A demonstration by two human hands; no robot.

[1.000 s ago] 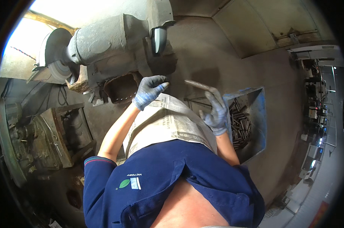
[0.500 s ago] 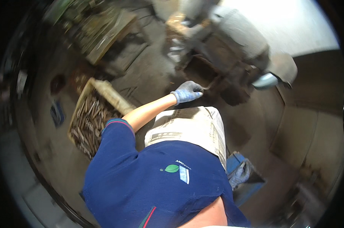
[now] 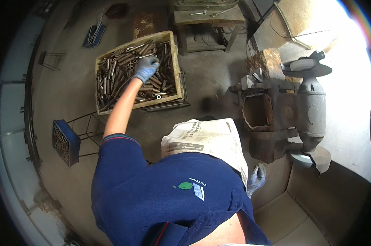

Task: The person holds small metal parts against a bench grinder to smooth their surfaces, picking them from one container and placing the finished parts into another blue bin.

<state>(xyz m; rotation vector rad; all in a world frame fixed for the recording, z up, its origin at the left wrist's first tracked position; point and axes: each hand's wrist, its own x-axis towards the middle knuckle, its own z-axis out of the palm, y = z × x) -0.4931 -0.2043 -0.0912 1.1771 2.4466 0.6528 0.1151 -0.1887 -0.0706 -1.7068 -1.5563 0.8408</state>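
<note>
My left hand [image 3: 146,69], in a grey-blue glove, is over a yellowish crate [image 3: 175,61] heaped with short metal tubes [image 3: 113,74]. Its fingers are curled together among the upper tubes; what they hold, if anything, is hidden. My right hand [image 3: 256,179], gloved alike, hangs low beside my right side. The fingers there are bent inward, and I cannot make out anything within them. A printed paper-like apron [image 3: 202,137] covers my front below the dark blue shirt.
At the right stands a grinding machine [image 3: 312,115] with wheels at both ends and a rusty open box [image 3: 257,110] before it. A blue bin [image 3: 72,141] of small parts sits on a frame at the left. Behind the crate is a workbench [image 3: 210,16] with tools.
My view has turned left, bringing the crate ahead of me. My left hand has moved from in front of the rusty box to over the tubes. My right hand stays low at my side.
</note>
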